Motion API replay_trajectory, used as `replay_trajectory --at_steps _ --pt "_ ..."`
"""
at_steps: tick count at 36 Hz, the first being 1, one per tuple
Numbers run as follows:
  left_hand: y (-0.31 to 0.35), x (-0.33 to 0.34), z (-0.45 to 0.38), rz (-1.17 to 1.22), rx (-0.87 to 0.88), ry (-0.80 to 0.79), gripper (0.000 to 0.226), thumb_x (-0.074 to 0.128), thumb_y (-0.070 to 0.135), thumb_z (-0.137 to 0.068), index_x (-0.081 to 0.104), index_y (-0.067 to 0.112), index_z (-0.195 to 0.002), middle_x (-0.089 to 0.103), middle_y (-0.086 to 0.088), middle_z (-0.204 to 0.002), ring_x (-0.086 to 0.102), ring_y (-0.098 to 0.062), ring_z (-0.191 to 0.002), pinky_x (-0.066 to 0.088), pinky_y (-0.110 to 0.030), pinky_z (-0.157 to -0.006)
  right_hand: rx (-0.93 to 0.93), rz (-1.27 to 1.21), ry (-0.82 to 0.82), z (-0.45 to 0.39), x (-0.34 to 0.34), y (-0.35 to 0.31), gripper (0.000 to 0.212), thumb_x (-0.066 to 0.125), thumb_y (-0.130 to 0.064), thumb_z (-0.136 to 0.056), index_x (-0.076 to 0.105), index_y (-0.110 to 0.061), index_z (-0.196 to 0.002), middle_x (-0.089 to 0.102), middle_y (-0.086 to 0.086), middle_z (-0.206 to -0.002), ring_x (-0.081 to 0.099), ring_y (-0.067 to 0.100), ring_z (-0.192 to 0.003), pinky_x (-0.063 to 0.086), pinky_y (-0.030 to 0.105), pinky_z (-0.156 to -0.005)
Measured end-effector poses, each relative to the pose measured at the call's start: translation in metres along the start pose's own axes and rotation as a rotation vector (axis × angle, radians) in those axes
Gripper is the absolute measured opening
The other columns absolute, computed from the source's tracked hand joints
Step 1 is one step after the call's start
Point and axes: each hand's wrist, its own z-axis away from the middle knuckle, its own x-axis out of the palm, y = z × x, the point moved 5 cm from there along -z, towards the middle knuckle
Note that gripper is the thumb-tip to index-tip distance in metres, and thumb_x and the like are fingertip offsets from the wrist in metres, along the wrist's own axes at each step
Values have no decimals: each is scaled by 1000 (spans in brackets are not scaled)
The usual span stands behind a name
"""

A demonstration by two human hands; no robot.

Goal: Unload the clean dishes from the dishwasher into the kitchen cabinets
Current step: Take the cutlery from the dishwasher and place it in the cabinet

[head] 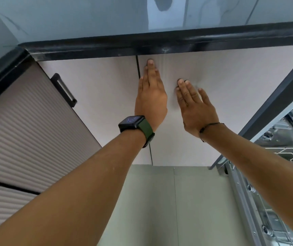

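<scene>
Two hands, left hand (151, 98) and right hand (196, 107), press flat and empty on a pale cabinet door (230, 89); the dishwasher rack (291, 144) is cut off at right.

doors (213, 71): pale pinkish white | counter edge (160, 44): black | side cabinet (27, 125): grey, ribbed stripes | handle (64, 90): black | watch (133, 122): black, green strap | floor (160, 201): grey-green | bracelet (209, 126): black
</scene>
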Motion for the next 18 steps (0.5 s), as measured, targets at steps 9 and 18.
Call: replay_trajectory --at_steps 9,18 --pt "0 2 -5 -13 -20 -23 73 44 19 -94 -2 -5 -146 -8 -21 -155 -3 -31 -145 0 -32 -117 128 -168 -4 -8 3 -17 63 21 0 -94 -15 0 -145 -22 7 -155 -17 24 -144 -2 34 -117" --pt "2 -7 -2 -98 -43 -101 80 50 27 -92 -1 0 -148 -9 -17 -156 -3 -30 -146 3 -39 -117 131 -171 -158 1 -6 -11 74 41 -9 -90 -4 -1 -148 -22 9 -155 -13 24 -145 1 38 -118"
